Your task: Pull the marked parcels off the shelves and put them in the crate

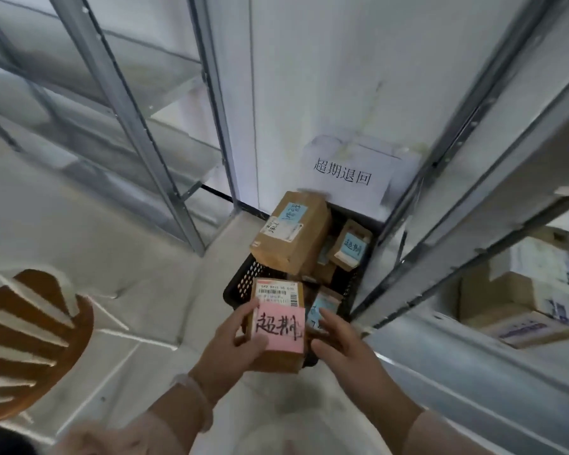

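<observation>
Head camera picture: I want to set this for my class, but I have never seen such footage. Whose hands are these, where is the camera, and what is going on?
There is no machine here. A person wears the camera on their head, so it looks down at their own hands. The left hand has a grip on a brown parcel with a pink note; the right hand is open beside it. Just beyond, a black crate on the floor already holds several parcels with blue notes. A paper sign hangs on the wall above it, and metal shelves stand on both sides.
</observation>
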A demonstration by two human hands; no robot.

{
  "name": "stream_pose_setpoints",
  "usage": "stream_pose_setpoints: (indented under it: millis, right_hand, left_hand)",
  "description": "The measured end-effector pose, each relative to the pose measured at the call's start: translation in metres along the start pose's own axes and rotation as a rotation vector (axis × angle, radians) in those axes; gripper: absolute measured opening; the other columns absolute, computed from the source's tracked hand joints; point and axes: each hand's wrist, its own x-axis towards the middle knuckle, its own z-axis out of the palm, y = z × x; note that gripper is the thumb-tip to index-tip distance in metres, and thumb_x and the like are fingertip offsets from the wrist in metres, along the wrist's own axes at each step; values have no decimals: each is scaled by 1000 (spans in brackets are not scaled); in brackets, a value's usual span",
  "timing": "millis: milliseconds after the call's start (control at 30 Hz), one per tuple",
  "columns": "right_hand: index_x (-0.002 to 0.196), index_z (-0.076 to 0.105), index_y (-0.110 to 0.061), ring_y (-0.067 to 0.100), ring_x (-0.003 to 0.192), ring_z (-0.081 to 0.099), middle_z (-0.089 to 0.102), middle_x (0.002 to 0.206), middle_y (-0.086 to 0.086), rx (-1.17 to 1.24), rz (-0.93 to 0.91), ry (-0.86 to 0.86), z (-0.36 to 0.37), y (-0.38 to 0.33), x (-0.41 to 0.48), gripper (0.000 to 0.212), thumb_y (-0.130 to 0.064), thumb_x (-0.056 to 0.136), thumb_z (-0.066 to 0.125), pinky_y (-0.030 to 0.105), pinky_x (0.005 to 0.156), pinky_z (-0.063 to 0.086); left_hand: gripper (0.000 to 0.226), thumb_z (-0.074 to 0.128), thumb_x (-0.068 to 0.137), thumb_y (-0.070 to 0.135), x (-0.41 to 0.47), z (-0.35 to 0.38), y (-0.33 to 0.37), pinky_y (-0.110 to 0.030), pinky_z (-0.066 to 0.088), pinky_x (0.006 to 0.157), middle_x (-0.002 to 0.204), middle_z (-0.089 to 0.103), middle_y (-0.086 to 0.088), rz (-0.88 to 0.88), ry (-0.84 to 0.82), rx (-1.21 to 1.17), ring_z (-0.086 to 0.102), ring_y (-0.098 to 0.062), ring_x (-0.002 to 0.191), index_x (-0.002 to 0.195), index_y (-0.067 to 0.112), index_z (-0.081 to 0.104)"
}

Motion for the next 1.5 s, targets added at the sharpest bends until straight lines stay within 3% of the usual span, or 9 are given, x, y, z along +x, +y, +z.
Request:
stream_pose_setpoints:
  millis: [200, 333, 600, 733, 833, 967, 1167, 1367, 1500]
  right_hand:
    - [142, 40, -41, 1, 117, 49, 51, 135, -14, -181, 42, 174, -16, 18, 48, 57, -30, 91, 63, 19, 96, 41]
    - [143, 31, -45, -7, 116, 37, 40, 137, -23, -380, 42, 228, -25, 35, 84, 62, -41, 90, 62, 6, 91, 31]
    - [137, 3, -62, -8, 140, 11, 6, 151, -32, -558, 37, 322, -7, 94, 143, 72, -55, 88, 55, 15, 111, 14]
    - [135, -1, -69, -17, 136, 6, 1, 151, -39, -529, 86, 420, 5, 131, 158, 74, -54, 87, 54, 1, 99, 9]
    - [138, 4, -67, -19, 135, 6, 5, 151, -39, -507, 120, 458, 14, 152, 162, 75, -50, 87, 56, -7, 92, 10]
    - [143, 18, -53, -18, 135, 14, 15, 152, -31, -486, 144, 499, 21, 169, 163, 74, -42, 85, 62, -7, 94, 13]
    - [141, 7, -61, -28, 127, 6, 5, 149, -38, -553, 193, 565, 29, 174, 152, 76, -52, 85, 58, -10, 88, 12]
    - [137, 1, -68, -24, 129, 6, 0, 146, -44, -580, 194, 645, 34, 143, 121, 78, -53, 85, 57, 18, 104, 25]
    - [146, 19, -49, 3, 142, 24, 10, 153, -28, -628, 207, 778, 38, 102, 75, 72, -52, 86, 59, 26, 112, 21]
  left_hand:
    - [54, 66, 88, 9, 89, 13, -18, -29, 58, 85, 123, 63, -1, -65, -164, 102, 64, -13, 105, 131, 36, 48]
    - [58, 68, 87, 11, 150, 23, -30, -32, 55, 93, 131, 55, -2, -37, -232, 191, 58, -16, 115, 135, 35, 45]
    - [62, 67, 86, 24, 253, 56, -90, -39, 52, 99, 138, 39, 2, -9, -326, 351, 48, -17, 124, 136, 48, 38]
    - [62, 62, 90, 24, 294, 74, -125, -1, 38, 88, 142, 30, 10, 52, -432, 414, 37, 9, 121, 130, 60, 31]
    - [64, 58, 94, 27, 312, 86, -146, 9, 28, 81, 140, 23, 16, 83, -524, 448, 24, 34, 110, 123, 70, 21]
    - [81, 63, 91, 26, 322, 97, -165, -17, 23, 108, 151, 14, 17, 133, -665, 589, 23, 2, 135, 142, 58, 8]
    - [88, 63, 88, 35, 326, 89, -162, -39, 26, 118, 159, 7, 12, 149, -695, 765, 21, -15, 144, 147, 54, 0]
    - [85, 61, 90, 38, 304, 73, -117, -26, 14, 112, 162, -1, 10, 213, -706, 946, 8, -16, 148, 151, 44, 2]
    - [72, 57, 90, 45, 257, 62, -51, -31, 19, 118, 160, 12, 12, 488, -782, 1102, 16, -13, 146, 151, 36, 20]
